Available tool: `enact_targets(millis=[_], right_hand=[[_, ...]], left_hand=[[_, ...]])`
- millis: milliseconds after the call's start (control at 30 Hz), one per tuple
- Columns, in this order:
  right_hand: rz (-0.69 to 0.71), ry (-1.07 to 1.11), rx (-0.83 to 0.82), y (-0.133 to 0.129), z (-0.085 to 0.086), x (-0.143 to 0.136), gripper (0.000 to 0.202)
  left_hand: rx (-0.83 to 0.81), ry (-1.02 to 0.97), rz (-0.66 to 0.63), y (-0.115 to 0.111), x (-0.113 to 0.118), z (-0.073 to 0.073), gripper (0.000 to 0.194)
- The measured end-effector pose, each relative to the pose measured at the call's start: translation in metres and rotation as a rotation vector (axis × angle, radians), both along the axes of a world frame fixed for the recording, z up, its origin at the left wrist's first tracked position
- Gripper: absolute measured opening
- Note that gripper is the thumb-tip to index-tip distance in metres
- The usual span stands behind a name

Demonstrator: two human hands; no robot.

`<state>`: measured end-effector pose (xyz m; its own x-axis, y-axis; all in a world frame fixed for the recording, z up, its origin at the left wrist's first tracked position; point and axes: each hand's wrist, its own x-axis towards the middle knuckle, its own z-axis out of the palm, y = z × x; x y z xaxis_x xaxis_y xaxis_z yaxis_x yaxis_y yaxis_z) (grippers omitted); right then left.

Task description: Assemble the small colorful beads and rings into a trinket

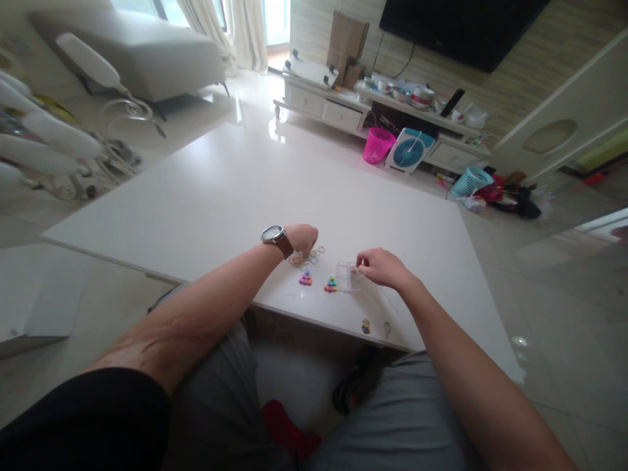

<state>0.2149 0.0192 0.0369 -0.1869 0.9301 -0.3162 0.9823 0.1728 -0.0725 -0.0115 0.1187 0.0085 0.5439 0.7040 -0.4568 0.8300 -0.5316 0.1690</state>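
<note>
Head view: left hand [303, 238] curled over loose thin rubber bands [309, 256], grip unclear; right hand [381, 267] fingertips pinched at small clear plastic box [345, 275]. Sorting underway; fine pinch needed.

Bright window daylight, glare on floor [245, 104], wide-angle edge distortion, slight blur.

A broad white tabletop [235, 190] carries a small cluster of things near its front edge. A scatter of thin rubber bands [309, 256] lies there, with two little multicoloured pieces [305, 279] just in front of them and a small clear plastic box [346, 275] beside the right one. Closer to the edge lie a small yellow and blue figure [366, 326] and, just beside it, a pale small item [387, 327] too small to tell.
</note>
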Motion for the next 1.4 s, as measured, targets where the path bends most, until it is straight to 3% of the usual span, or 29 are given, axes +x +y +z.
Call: enact_targets(millis=[233,500,833,1033,1233,1400], right_hand=[[0.0,0.005,-0.008,0.0,0.001,0.001,0.022],[0.002,0.016,-0.006,-0.001,0.002,0.001,0.021],[0.012,0.091,0.027,0.0,-0.002,0.003,0.018],[-0.051,0.481,0.139,0.002,-0.004,-0.001,0.019],[-0.206,0.981,-0.073,0.006,-0.016,-0.002,0.038],[-0.312,1.143,-0.115,0.008,-0.015,-0.006,0.036]], left_hand=[[-0.057,0.032,-0.004,0.003,0.003,-0.011,0.022],[-0.082,0.084,-0.023,-0.001,0.003,0.003,0.018],[-0.166,-0.153,-0.021,0.004,-0.003,0.013,0.01],[-0.16,-0.567,-0.07,-0.008,0.013,0.019,0.008],[-0.289,-0.857,-0.038,-0.018,0.031,0.012,0.011],[-0.319,-0.942,0.024,-0.021,0.035,0.009,0.009]])
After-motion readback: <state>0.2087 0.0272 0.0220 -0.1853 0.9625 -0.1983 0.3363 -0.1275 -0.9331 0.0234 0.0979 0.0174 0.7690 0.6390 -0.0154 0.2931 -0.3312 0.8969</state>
